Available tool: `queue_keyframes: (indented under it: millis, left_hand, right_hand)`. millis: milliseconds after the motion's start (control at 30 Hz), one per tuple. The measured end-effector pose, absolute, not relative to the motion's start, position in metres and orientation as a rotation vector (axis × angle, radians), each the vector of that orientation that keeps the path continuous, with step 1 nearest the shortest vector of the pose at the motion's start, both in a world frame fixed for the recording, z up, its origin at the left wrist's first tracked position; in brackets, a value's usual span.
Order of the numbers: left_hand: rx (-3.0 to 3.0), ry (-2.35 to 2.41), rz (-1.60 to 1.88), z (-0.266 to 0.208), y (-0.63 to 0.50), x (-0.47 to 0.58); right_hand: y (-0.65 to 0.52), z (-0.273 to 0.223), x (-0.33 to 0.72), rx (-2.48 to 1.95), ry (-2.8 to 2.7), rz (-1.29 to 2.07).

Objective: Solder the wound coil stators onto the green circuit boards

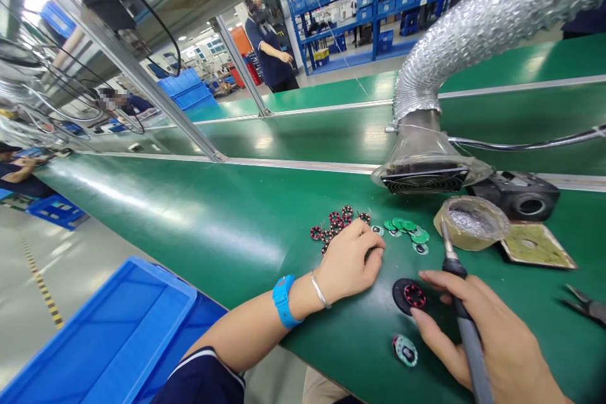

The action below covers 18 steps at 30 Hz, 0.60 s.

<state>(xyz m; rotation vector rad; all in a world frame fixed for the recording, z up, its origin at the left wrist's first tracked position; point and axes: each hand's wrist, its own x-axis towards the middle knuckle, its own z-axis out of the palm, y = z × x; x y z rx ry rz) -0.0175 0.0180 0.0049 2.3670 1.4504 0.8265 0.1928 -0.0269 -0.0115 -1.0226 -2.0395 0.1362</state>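
Note:
My left hand (353, 259), with a blue wristband (283, 302) and a silver bangle (320, 290), reaches over the bench. Its fingers curl together beside a pile of small red-and-black wound rings (334, 218); whatever lies between the fingertips is hidden. Just past them lie several small round green circuit boards (407, 226). My right hand (492, 334) grips a soldering iron (466, 322), tip pointing up and away. Near its thumb a black round base (401, 297) carries one wound ring (415, 295). Closer to me lies a ring joined with a round board (405, 351).
A fume duct hood (426, 180) hangs over the bench's far side. Right of it stand a tape roll (473, 221), a black device (521, 192) and a sponge tray (537, 243). Pliers (587, 306) lie far right. A blue crate (137, 328) stands left. Other people work farther off.

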Motion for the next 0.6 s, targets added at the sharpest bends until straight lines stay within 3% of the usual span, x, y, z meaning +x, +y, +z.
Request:
queue_keyframes:
  millis: [267, 500, 600]
  left_hand:
    - [2.275, 1.537, 0.691, 0.008, 0.016, -0.018]
    - [1.328, 1.137, 0.813, 0.017, -0.001, 0.001]
    - [1.257, 1.155, 0.789, 0.019, -0.01, 0.008]
  right_hand:
    - [-0.028, -0.008, 0.19, -0.986, -2.005, 0.122]
    - [-0.028, -0.008, 0.185, -0.887, -1.943, 0.088]
    - [-0.03, -0.006, 0.183, -0.849, -1.929, 0.103]
